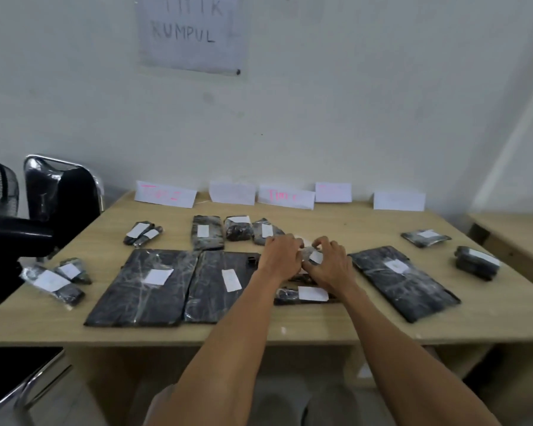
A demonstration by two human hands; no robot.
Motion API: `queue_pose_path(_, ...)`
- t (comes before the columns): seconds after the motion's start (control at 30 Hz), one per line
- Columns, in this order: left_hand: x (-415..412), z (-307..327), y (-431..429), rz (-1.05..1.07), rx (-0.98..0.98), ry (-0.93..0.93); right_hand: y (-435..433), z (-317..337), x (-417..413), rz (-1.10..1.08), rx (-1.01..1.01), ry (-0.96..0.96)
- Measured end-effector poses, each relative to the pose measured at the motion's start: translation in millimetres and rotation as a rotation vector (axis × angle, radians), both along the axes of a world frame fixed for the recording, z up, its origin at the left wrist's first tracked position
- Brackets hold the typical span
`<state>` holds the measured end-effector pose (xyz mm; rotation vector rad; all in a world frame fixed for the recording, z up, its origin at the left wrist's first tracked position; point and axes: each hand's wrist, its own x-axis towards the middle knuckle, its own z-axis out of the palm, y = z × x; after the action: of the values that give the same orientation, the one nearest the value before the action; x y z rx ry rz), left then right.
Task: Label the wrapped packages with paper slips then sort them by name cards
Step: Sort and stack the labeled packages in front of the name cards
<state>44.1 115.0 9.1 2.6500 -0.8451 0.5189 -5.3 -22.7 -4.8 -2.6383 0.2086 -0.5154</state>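
Observation:
Both hands meet over the middle of the wooden table (336,321). My left hand (279,255) and my right hand (331,262) hold a small plastic-wrapped package (309,253) between their curled fingers, with a white paper slip (316,257) on its top. Several black wrapped packages with white slips lie around: two large flat ones (145,287) (219,287) to the left, another large one (403,281) to the right, a narrow one (302,295) just below my hands. Several white name cards (165,194) (286,197) (399,201) lean against the wall at the back edge.
Small labelled packages lie at the left (54,282), back centre (238,228) and right (476,261). A black fan (0,216) and a chair (62,192) stand left of the table. A second table (517,232) is at the right. A paper sign (193,32) hangs on the wall.

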Motion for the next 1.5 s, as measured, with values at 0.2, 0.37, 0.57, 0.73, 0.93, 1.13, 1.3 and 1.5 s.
queue_pose_path(0.2, -28.6, -7.2, -34.2, -0.019, 0.143, -0.021, -32.1, -1.7, -32.8, -0.044, 0.016, 0.103)
queue_pose_path(0.37, -39.8, -8.0, -34.0, -0.019, 0.19, 0.005, -37.2, -4.6, -39.4, -0.044, 0.007, 0.177)
queue_pose_path(0.57, -27.7, 2.2, 1.5, 0.036, 0.126, -0.008, -7.6, 8.3, -22.0, -0.024, -0.109, 0.005)
queue_pose_path(0.73, -2.4, 7.4, 66.0, 0.198, 0.065, 0.01, 60.6, 23.3, 14.7, 0.116, -0.094, -0.013)
queue_pose_path(0.93, 27.2, 7.9, 163.3, 0.475, -0.084, 0.032, 177.8, 11.9, 72.1, 0.305, -0.034, -0.046)
queue_pose_path(1.13, 55.7, 2.3, 251.1, 0.682, -0.318, 0.081, 275.9, 6.9, 125.1, 0.473, 0.004, -0.024)
queue_pose_path(1.3, 71.9, -7.2, 285.1, 0.731, -0.291, 0.155, 317.5, 5.5, 154.7, 0.593, -0.057, 0.026)
queue_pose_path(1.5, 84.4, -16.1, 294.9, 0.73, -0.203, 0.123, 326.1, -0.2, 170.7, 0.561, -0.237, 0.062)
